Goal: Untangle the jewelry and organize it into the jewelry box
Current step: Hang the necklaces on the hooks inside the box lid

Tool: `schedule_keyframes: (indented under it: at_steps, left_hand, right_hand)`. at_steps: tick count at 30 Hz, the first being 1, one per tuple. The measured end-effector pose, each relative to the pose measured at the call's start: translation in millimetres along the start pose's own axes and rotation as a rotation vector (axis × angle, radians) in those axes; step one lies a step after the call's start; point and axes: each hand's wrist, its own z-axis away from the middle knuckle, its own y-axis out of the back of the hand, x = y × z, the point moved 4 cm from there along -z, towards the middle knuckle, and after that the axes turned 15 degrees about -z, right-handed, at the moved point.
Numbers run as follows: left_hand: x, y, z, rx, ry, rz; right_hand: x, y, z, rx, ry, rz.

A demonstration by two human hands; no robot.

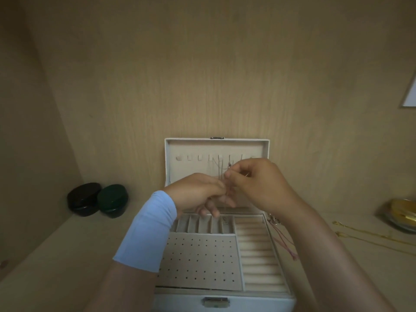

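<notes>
A white jewelry box (265, 298) stands open in front of me, its lid (171, 154) upright with a row of hooks and a few thin chains hanging from them. Over the box, my left hand (198, 194) and my right hand (258, 183) meet, each pinching a thin chain (227, 188) that runs between their fingertips. A small metal piece (225, 220) lies in one of the small compartments. A reddish cord (286, 244) with a clasp hangs over the box's right edge below my right wrist.
Two gold chains (369, 235) lie on the shelf to the right, by a glass dish with gold contents (403, 216). A black round tin (84, 199) and a green one (113, 200) sit at the back left. Wooden walls close in at the rear and left.
</notes>
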Motion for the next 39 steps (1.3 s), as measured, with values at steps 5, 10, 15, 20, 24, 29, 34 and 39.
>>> schedule_keyframes:
  at_steps: [5,10,15,20,24,29,34,39]
  left_hand:
    - [0.8,11.8,3.9,0.083,-0.030,-0.115]
    - [5.3,23.2,7.0,0.239,-0.070,-0.134]
    - [6.5,28.3,9.6,0.297,-0.108,-0.198]
    - [-3.9,39.1,9.5,0.398,-0.082,-0.235]
    - [-17.3,42.7,7.0,0.365,0.013,-0.429]
    - [-18.6,34.6,2.2,0.336,0.070,-0.769]
    - [-17.3,28.5,2.8,0.293,0.098,-0.877]
    - [-17.0,32.1,5.7,0.302,0.086,-0.779]
  right_hand:
    - [9.2,3.6,-1.8,0.014,-0.070,-0.161]
    - [12.8,-17.8,11.1,-0.287,-0.304,-0.262]
    - [12.0,-29.8,10.1,-0.212,-0.285,-0.417]
    - [10.2,-17.5,5.5,-0.105,-0.140,-0.248]
    - [1.1,-5.2,-0.6,-0.038,-0.080,-0.163]
    - [-7.2,-9.1,-20.3,-0.009,-0.049,-0.145]
    - [-9.2,-21.3,-39.4,0.018,-0.064,-0.119]
    - [-0.5,-34.9,-42.8,0.010,-0.031,0.042]
